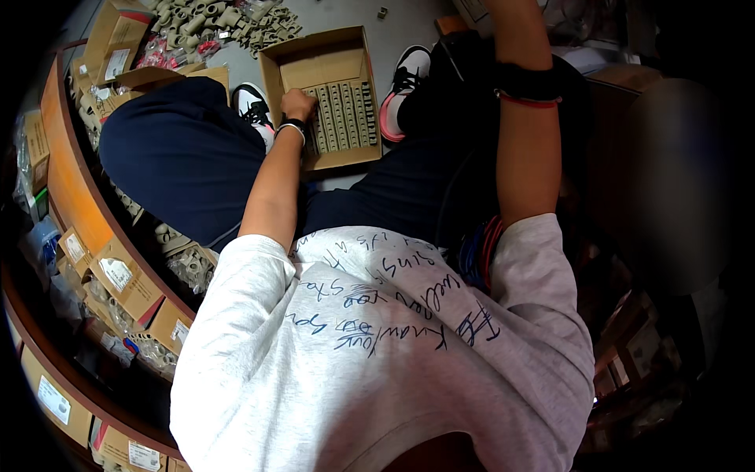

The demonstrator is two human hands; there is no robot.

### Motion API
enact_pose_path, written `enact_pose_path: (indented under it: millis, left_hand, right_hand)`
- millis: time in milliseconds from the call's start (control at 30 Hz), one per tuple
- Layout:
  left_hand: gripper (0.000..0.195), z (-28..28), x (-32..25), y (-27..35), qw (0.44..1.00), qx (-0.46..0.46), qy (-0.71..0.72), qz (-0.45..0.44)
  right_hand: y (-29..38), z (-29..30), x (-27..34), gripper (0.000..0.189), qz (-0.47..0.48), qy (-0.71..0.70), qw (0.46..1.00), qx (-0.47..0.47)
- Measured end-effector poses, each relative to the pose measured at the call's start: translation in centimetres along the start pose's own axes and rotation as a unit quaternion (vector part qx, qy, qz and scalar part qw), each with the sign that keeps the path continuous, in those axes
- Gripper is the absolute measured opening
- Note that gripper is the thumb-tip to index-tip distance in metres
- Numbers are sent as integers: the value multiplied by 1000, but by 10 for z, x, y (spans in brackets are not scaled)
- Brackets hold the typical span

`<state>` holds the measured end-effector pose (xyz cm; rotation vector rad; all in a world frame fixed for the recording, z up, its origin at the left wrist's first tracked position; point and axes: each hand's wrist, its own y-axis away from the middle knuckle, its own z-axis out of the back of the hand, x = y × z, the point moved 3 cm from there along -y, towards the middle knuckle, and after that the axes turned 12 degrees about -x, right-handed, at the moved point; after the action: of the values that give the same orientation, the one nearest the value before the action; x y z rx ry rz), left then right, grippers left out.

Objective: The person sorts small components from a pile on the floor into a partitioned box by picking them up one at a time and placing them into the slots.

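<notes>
Between my shoes stands an uncovered cardboard box (339, 160). Upright rows of small beige plastic pieces (345, 118), likely pipe clips, fill its near part. My left hand (299, 105) reaches over the box's left side, its fingers curled at the far end of the leftmost row. What lies under those fingers is hidden, so a grip cannot be made out. The right forearm stretches forward past the top edge of the picture, and my right hand is out of view.
A heap of beige plastic pipe fittings (200, 23) lies on the grey floor beyond the box. At left, curved-looking wooden shelf edges (82, 177) front labelled cartons (127, 274) and bagged fittings (191, 268). One loose fitting (382, 12) sits on the floor ahead.
</notes>
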<state>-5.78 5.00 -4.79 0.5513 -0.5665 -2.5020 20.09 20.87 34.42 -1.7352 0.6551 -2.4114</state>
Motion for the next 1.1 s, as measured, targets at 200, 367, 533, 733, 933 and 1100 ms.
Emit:
enact_pose_path:
  millis: [200, 367, 533, 733, 933, 1100]
  left_hand:
    - [21, -4, -6, 1, 999, -18, -25, -18]
    - [26, -5, -7, 2, 995, -61, -60, -49]
    - [29, -9, -16, 5, 992, -78, -73, -72]
    - [28, -11, 6, -6, 995, -44, -73, -54]
    - [32, -1, -10, 8, 992, -104, -61, -43]
    - [29, 1, -10, 6, 997, -72, -27, -31]
  right_hand:
    - [1, 3, 1, 19, 10, 21, 1000, -5]
    - [1, 1, -1, 19, 39, 17, 999, -4]
    - [0, 3, -9, 19, 64, 22, 998, -15]
    - [0, -5, 1, 19, 73, 7, 997, -9]
    - [1, 2, -3, 19, 83, 7, 996, -14]
    - [1, 2, -2, 19, 59, 8, 998, -7]
